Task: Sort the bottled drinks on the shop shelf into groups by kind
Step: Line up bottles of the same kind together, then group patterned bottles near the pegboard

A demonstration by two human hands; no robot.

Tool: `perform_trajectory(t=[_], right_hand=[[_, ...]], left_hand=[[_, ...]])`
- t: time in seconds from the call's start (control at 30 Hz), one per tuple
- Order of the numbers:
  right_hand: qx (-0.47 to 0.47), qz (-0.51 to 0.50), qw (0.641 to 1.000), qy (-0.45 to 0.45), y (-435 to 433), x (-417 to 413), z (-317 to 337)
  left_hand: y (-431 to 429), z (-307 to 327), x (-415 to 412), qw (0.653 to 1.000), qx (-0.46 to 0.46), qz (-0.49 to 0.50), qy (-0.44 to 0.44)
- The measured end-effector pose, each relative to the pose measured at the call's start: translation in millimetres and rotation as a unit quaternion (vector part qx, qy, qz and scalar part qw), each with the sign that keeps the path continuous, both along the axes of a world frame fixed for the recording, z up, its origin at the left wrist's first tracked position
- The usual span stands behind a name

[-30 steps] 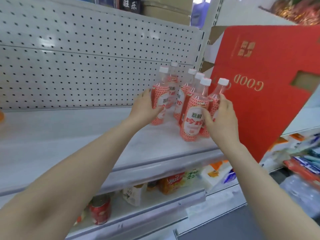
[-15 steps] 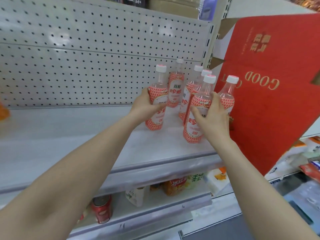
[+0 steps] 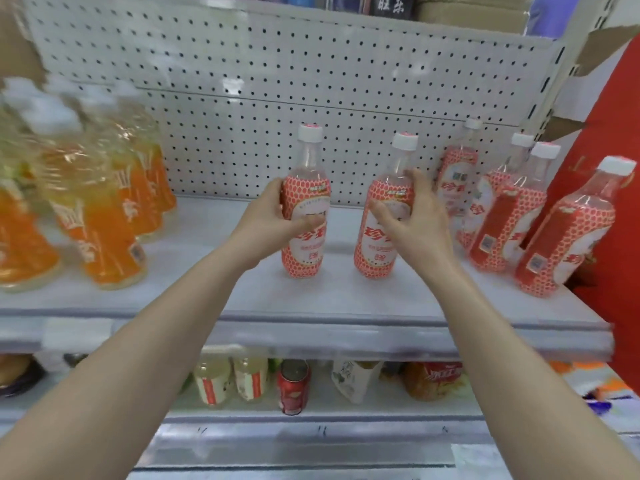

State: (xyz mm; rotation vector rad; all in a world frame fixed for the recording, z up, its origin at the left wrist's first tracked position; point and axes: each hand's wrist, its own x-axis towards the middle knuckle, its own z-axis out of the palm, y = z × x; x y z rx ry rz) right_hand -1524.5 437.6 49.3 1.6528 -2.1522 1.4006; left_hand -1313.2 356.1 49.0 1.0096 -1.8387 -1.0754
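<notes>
White shelf board (image 3: 346, 299), pegboard back (image 3: 311, 81). My left hand (image 3: 273, 220) is wrapped round one red-and-white bottle (image 3: 304, 202), thumb across the label, bottle upright. My right hand (image 3: 415, 223) curls round a second bottle (image 3: 384, 216) of the same kind just beside it, fingers behind, thumb in front. Four matching bottles (image 3: 512, 216) stand further right, near a red carton (image 3: 616, 116). Orange drinks (image 3: 114, 220), blurred, are grouped far left, well apart.

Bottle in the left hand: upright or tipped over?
Upright. The red-labelled bottle in the left hand stands vertical, white cap on top, base at the shelf.
</notes>
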Motion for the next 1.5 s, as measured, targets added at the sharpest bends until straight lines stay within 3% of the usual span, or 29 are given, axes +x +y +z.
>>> perform_trajectory(t=[0.37,0.73,1.03,1.13,1.2,1.3,1.5], right_hand=[[0.020,0.144,0.988,-0.044,-112.4,92.6,-0.3],[0.027,0.162,0.986,-0.041,-191.3,134.2,-0.2],[0.064,0.166,0.983,-0.036,-182.6,128.5,1.7],[-0.018,0.157,0.986,-0.050,-153.0,125.6,7.0],[-0.046,0.209,0.975,-0.063,-127.9,133.7,12.5],[0.033,0.267,0.963,-0.032,-104.7,149.4,21.7],[0.071,0.197,0.978,-0.008,-94.3,128.4,37.1]], left_hand=[[-17.9,1.2,83.9,0.993,-0.004,0.115,-0.004],[-28.5,-0.1,101.0,0.991,-0.010,0.127,-0.029],[-26.8,1.9,101.9,0.993,-0.007,0.116,-0.034],[-28.1,0.3,100.8,0.993,-0.011,0.112,-0.028],[-28.1,-0.7,97.8,0.994,-0.013,0.108,-0.022],[-27.9,-4.9,87.8,0.997,-0.017,0.081,0.000],[-34.9,-16.1,85.1,0.998,-0.030,0.052,-0.029]])
